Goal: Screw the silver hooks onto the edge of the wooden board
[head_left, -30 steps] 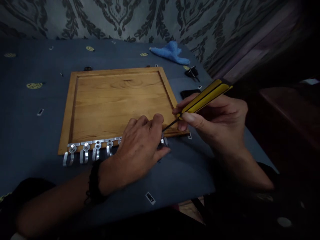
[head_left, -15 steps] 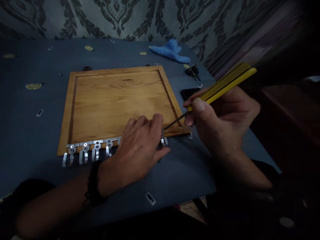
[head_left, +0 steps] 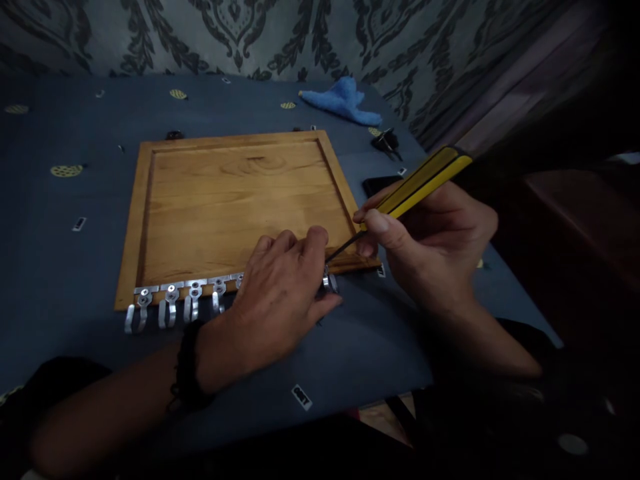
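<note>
A framed wooden board [head_left: 240, 200] lies flat, with a silver metal hook rail [head_left: 195, 288] along its near edge. Several hooks hang toward me, and screw heads show at the left ones. Over the rail's right half lies my left hand [head_left: 280, 293], its fingers curled together and pressing down, hiding the middle hooks. My right hand [head_left: 435, 247] is closed in a pen-like grip round a yellow-and-black screwdriver [head_left: 425, 183]. The thin shaft slants down left to the rail's right end, beside my left index finger. The exact contact of the tip is too small to tell.
The table [head_left: 65, 267] has a blue-grey patterned cover. A blue cloth [head_left: 343, 103] lies at the back right. Nearer are a black object with metal prongs [head_left: 385, 141] and a flat black item [head_left: 380, 187], partly behind my right hand. Patterned wallpaper [head_left: 235, 33] rises behind.
My right hand and the screwdriver have shifted left and slightly down, and the handle has turned within the fingers. My left hand, the board and the rail stay in place.
</note>
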A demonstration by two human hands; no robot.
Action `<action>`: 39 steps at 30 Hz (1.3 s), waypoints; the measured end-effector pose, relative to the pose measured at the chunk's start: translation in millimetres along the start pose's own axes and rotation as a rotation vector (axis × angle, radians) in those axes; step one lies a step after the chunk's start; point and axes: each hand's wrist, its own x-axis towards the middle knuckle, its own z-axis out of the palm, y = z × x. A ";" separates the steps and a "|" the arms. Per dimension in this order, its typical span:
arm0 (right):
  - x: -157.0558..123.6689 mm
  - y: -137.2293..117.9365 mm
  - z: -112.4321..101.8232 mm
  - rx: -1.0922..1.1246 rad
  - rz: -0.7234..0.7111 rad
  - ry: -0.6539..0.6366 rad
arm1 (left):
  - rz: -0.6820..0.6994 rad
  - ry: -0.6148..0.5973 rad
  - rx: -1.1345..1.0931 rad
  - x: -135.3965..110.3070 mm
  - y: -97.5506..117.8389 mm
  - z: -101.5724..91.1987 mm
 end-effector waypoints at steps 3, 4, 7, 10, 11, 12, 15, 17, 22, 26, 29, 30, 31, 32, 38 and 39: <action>-0.6 -0.9 -0.5 -0.004 -0.002 -0.015 | -0.001 -0.004 -0.005 0.4 0.2 -0.4; -0.7 -1.5 -0.8 -0.013 -0.002 -0.020 | 0.000 -0.001 -0.005 0.6 0.3 -0.5; -0.3 -3.3 -1.6 -0.046 -0.002 -0.045 | -0.003 -0.001 -0.007 0.7 0.4 -0.6; 2.0 -4.4 -3.0 -0.022 0.028 -0.078 | 0.007 0.003 -0.006 0.2 0.2 -0.2; 3.0 -4.4 -4.0 0.000 0.045 -0.096 | 0.014 0.009 -0.003 0.0 0.1 0.0; 4.1 -4.0 -5.3 0.025 0.058 -0.119 | 0.020 0.014 0.002 -0.1 -0.1 0.1; 6.7 -2.2 -10.9 0.098 0.069 -0.218 | 0.029 0.016 0.010 -0.4 -0.5 0.4; 7.6 -1.0 -14.5 0.117 0.091 -0.268 | 0.029 0.016 0.012 -0.3 -0.6 0.4; 8.0 0.7 -16.2 0.087 0.051 -0.241 | 0.027 0.013 0.026 -0.2 -0.4 0.0; 7.2 0.6 -12.5 0.059 0.010 -0.179 | 0.018 0.021 0.026 0.3 -1.3 1.1; 5.6 -1.6 -10.1 0.072 0.049 -0.168 | 0.014 0.025 0.006 0.5 -2.0 2.4; 5.1 -2.5 -9.5 0.083 0.070 -0.162 | 0.015 0.028 0.002 0.5 -2.2 2.8; 4.8 -3.4 -9.0 0.092 0.093 -0.154 | 0.019 0.030 0.003 0.3 -2.2 3.0; 4.8 -4.0 -8.8 0.097 0.113 -0.145 | 0.024 0.033 0.006 0.0 -2.2 3.1; 7.6 -2.3 -11.8 0.129 0.154 -0.179 | 0.031 0.035 0.027 -1.3 -1.4 2.6; 7.8 -1.6 -12.6 0.119 0.172 -0.186 | 0.033 0.036 0.031 -1.3 -1.3 2.5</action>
